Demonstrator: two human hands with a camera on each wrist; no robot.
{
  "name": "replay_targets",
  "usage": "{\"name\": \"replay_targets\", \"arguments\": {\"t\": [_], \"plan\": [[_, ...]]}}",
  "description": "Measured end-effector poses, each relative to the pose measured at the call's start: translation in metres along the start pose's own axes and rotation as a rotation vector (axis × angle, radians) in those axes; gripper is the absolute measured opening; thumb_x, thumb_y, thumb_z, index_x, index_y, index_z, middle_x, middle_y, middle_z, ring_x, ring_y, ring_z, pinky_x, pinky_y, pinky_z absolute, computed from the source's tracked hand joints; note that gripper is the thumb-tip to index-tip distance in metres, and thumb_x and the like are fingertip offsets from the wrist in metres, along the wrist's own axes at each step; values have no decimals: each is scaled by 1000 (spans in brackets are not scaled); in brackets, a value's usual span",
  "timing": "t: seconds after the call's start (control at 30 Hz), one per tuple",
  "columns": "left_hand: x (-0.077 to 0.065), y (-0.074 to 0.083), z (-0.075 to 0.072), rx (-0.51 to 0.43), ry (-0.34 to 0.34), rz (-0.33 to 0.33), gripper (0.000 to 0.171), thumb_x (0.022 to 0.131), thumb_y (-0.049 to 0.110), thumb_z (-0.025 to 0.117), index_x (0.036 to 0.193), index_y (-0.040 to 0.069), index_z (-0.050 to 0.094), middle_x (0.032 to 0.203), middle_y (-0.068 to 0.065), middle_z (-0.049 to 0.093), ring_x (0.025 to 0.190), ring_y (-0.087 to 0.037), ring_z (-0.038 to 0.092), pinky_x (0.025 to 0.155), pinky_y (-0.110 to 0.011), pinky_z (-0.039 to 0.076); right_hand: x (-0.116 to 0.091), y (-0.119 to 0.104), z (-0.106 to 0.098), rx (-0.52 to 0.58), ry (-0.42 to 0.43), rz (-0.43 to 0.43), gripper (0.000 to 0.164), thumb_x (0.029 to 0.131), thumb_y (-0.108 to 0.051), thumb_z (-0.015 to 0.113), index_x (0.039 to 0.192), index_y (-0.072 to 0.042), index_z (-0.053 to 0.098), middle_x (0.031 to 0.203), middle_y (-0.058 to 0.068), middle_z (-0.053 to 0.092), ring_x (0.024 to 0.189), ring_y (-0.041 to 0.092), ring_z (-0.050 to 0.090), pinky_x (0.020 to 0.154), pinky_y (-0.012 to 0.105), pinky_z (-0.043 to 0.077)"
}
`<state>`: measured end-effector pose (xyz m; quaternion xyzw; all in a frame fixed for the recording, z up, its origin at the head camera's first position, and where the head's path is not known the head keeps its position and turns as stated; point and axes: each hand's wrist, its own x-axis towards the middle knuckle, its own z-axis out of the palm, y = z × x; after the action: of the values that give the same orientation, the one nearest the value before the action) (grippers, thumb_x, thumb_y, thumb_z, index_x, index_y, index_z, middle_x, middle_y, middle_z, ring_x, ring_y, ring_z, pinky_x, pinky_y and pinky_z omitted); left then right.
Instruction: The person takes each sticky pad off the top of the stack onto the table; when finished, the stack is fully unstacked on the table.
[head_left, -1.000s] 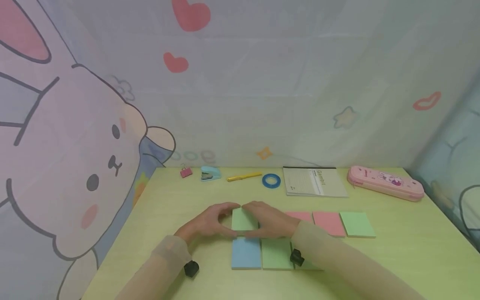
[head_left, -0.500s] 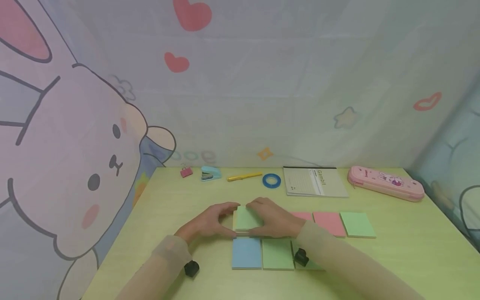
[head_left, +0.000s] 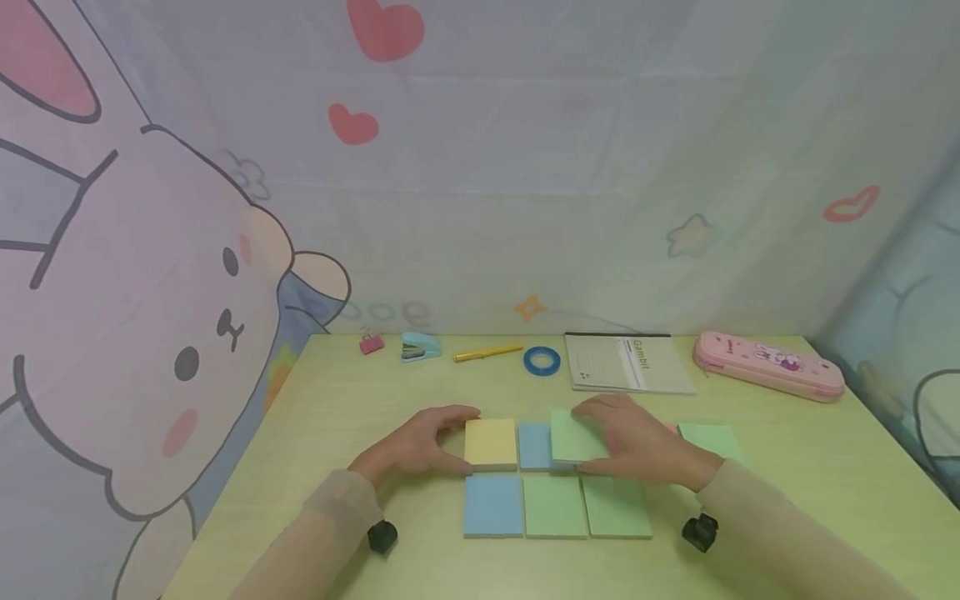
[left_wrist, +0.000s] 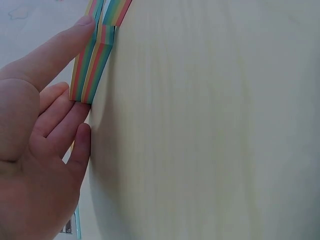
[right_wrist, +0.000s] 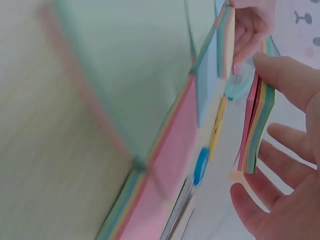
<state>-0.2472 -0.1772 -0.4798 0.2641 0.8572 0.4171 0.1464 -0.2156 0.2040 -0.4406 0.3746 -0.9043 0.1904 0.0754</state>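
My left hand [head_left: 423, 442] holds the left edge of a yellow-topped sticky note pad [head_left: 491, 443], thumb at the near corner and fingers at the far one. My right hand [head_left: 643, 440] pinches a green-topped sticky note pad [head_left: 572, 437], raised over a blue pad [head_left: 533, 447]. Its striped edge shows between thumb and fingers in the right wrist view. Nearer me lie another blue pad [head_left: 492, 506] and two green pads, one in the middle [head_left: 555, 506] and one at the right [head_left: 617, 507]. Pink pads [right_wrist: 172, 130] are mostly hidden behind my right hand in the head view.
Another green pad [head_left: 712, 437] ends the far row. Along the table's back lie a pink binder clip [head_left: 371, 343], a blue stapler [head_left: 421, 347], a yellow pen [head_left: 487, 353], a blue tape roll [head_left: 542, 361], a notebook [head_left: 628, 363] and a pink pencil case [head_left: 768, 367].
My right hand has carried the green pad from on top of the yellow pad to the right, uncovering the yellow pad and part of the blue one. The left hand has stayed in place.
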Motion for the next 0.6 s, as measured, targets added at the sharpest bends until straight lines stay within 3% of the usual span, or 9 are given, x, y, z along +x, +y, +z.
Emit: {"name": "replay_targets", "arguments": {"t": [0.2,0.33,0.47,0.6], "plan": [[0,1,-1,11,-3,5,83,80,28,94,152,12,55,155,-4,55,143,-31,51,122,-53,36,-49,21,-8,-31,42,-24,64,81,-39,91,131,-9,66,129,-2,69,118,23,60,101,45,47],[-2,3,-2,10,-4,-3,83,80,27,94,152,11,56,155,-4,55,143,-31,51,123,-52,36,-79,29,-11,12,59,-8,63,79,-40,93,130,-15,66,131,-5,68,114,16,57,93,38,49],[-2,4,-2,4,-4,-5,82,80,26,94,151,11,56,155,-4,55,143,-30,51,123,-51,36,-102,34,-16,17,40,13,59,78,-41,94,126,-24,66,133,-7,67,113,12,53,90,34,50],[0,4,-1,0,-6,-1,82,80,26,94,151,11,56,155,-4,55,143,-31,51,122,-52,37,-119,38,-18,-40,40,-30,53,76,-43,95,119,-31,65,131,-5,67,113,13,53,92,34,49]]}}
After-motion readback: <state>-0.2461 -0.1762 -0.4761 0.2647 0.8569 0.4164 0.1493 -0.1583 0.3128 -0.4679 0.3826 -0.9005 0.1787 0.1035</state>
